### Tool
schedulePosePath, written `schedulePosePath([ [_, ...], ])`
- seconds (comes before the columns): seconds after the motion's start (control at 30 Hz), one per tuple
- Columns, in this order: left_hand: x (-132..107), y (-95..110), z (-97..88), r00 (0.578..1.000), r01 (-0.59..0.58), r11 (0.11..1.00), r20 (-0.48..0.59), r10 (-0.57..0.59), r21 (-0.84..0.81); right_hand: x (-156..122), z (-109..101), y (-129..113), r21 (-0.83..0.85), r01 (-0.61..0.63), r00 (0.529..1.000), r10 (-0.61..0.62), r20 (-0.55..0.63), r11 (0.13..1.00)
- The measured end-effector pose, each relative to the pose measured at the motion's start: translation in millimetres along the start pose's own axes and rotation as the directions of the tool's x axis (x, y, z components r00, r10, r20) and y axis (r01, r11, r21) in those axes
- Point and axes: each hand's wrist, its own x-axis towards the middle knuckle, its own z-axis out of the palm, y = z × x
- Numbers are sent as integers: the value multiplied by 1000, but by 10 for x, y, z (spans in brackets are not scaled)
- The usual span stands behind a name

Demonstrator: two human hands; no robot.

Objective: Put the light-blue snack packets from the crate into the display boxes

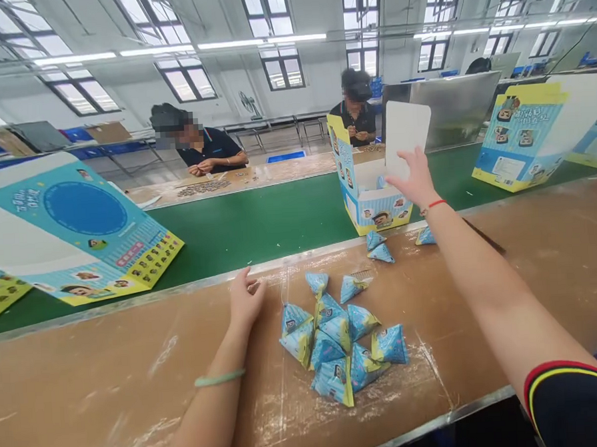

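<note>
My right hand (pixel 416 180) reaches over the green belt, fingers spread, in front of the white raised flap (pixel 408 134) of an open blue and yellow carton (pixel 385 209). Whether it touches the flap I cannot tell. A little blue shows inside the carton. My left hand (pixel 246 298) rests at the table's far edge, thumb apart from the fingers, with nothing in it. To its right lies a loose cluster of blue and yellow pyramid-shaped packets (pixel 335 329). Two more packets (pixel 380 252) lie just below the carton, and another packet (pixel 426 236) is partly hidden by my right forearm.
A large open carton (pixel 93 227) stands on the green belt (pixel 258 222) at left, and another carton (pixel 517 138) at right. Across the belt, two co-workers (pixel 209 148) (pixel 357 113) sit at a table with small brown pieces (pixel 204 187). The brown tabletop (pixel 111 387) has a metal edge.
</note>
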Motion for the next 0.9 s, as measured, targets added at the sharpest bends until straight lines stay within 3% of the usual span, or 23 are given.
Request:
schedulePosePath([
  [0.07,-10,4,31,996,65,997,60,-62,-53,-216,30,112,30,38,999,-39,8,999],
  [0.13,-9,16,51,991,96,994,96,-90,-59,-566,65,159,89,49,992,-60,116,995],
  [0.23,-11,44,63,987,117,992,114,-111,-46,-1155,161,149,165,-8,956,-41,291,986],
  [0.37,-58,65,53,985,120,992,125,-114,-39,-1845,126,46,252,-77,938,-15,346,965],
  [0.43,-84,60,50,986,122,992,122,-116,-39,-2134,-26,-55,361,-83,888,-96,450,929],
  [0.5,-97,55,55,986,125,992,116,-120,-36,-2381,-215,-194,458,-86,799,-214,562,885],
  [0.57,-96,57,65,986,126,991,115,-122,-32,-2580,-374,-354,465,-74,710,-280,645,882],
  [0.63,-88,66,73,986,124,992,116,-120,-28,-2726,-473,-490,402,-64,671,-259,695,914],
  [0.7,-82,74,74,986,122,992,118,-118,-28,-2816,-544,-558,366,-112,701,-188,688,924],
  [0.83,-79,77,52,985,125,992,127,-119,-34,-2861,-792,-500,522,-363,888,117,444,772],
  [0.9,-80,77,39,984,127,991,131,-121,-38,-2839,-976,-454,535,-419,904,284,319,733],
])
